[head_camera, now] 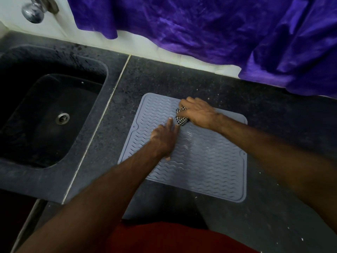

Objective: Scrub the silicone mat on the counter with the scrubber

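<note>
Nearest the camera, a red garment (169, 238) fills the bottom edge, and two bare forearms reach forward over the dark speckled worktop (273, 207). The grey silicone mat (206, 170), ribbed with wavy lines, lies flat on the worktop, right of the sink. The left hand (164, 139) rests on the mat's middle, fingers straight and pressed down against it. Just beyond, the right hand (197, 114) curls around a black-and-white checkered scrubber (181, 118), holding it against the mat's far part; the left fingertips lie just beside the scrubber. To the left sits a dark sink (36, 143) with a metal drain (62, 118). Farthest, purple cloth (218, 30) hangs against the white wall, near a chrome tap (33, 12).
</note>
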The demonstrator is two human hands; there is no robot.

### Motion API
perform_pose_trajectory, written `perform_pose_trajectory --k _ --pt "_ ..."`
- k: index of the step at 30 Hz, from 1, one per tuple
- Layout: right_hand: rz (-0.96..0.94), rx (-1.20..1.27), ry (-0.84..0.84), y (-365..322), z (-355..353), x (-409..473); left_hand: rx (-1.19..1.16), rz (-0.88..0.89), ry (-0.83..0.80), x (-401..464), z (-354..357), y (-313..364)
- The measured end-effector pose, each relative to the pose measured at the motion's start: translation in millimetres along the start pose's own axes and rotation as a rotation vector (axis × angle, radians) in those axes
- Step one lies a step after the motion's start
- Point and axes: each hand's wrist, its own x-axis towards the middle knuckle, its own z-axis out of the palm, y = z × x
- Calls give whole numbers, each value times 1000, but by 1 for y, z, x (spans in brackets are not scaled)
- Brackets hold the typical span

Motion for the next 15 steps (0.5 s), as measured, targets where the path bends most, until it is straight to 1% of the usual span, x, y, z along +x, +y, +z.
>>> perform_pose_trajectory --k 2,4,6,7,8,11,12,15 --pt "-22 -54 -10 9 4 -9 1 6 5 0 1 -2" --pt "-7 -69 -59 20 5 -15 -7 6 12 0 2 -2" --pt "57 18 -99 23 3 -13 -5 3 11 0 2 -2" --pt "58 31 -107 23 1 -11 -9 2 8 0 2 -1" --pt "67 48 -95 21 -1 -8 -15 0 9 0 2 -1" --pt "41 -22 2 10 0 -2 -23 -3 14 -1 0 0" --pt "7 -54 16 6 -2 -1 -22 -2 13 -2 0 0" --pt "-28 -136 -46 8 -4 -3 -22 0 11 -2 0 0"
